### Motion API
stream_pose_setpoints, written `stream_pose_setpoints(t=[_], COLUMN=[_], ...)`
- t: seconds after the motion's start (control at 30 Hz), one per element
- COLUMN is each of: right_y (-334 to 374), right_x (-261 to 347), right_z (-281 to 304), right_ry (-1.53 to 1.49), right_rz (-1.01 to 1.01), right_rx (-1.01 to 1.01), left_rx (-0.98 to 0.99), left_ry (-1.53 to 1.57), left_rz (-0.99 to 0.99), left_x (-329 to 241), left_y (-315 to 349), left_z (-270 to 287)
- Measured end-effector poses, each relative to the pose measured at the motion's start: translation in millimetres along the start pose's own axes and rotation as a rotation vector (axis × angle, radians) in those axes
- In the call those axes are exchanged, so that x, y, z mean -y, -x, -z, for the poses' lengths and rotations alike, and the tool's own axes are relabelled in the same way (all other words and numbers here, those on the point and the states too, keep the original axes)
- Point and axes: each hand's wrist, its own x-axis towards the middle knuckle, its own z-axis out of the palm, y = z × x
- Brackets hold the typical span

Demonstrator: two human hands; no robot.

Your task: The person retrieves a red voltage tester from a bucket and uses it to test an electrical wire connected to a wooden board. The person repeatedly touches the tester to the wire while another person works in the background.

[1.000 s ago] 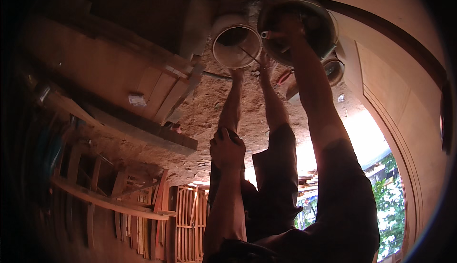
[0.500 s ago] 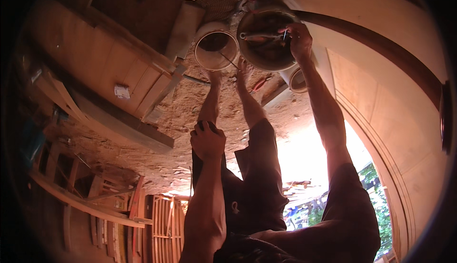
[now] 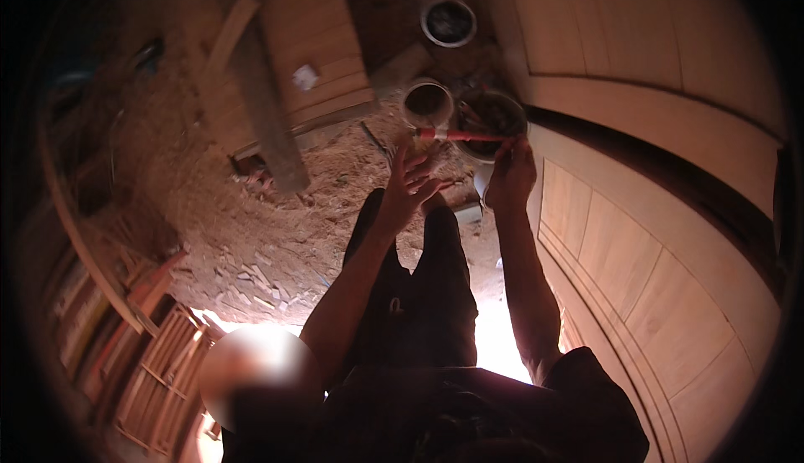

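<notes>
The red rod runs crosswise over the wide tub as seen from above, its pale-banded end pointing left. The right hand is closed on its right end; the left hand is open, fingers spread near the banded end, contact unclear. Steadying both ends seems wise, keeping it clear of the pale bucket
</notes>
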Motion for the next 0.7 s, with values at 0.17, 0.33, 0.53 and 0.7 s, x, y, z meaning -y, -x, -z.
stream_pose_setpoints(t=[0.17,0.33,0.53,0.7], right_y=[113,235,341,465], right_x=[-26,-51,-106,-180], right_z=[-43,-72,-52,-57], right_ry=[-0.059,0.58,0.968,1.271], right_rz=[-0.361,-0.469,-0.565,-0.33], right_rx=[0.559,0.703,1.013,1.47], left_rx=[-0.269,-0.517,-0.792,-0.822], left_ry=[0.852,0.337,0.038,0.473], left_rz=[-0.345,-0.671,-0.774,-0.717], left_x=[-116,-175,-139,-73], left_y=[54,148,287,416], left_z=[14,97,230,337])
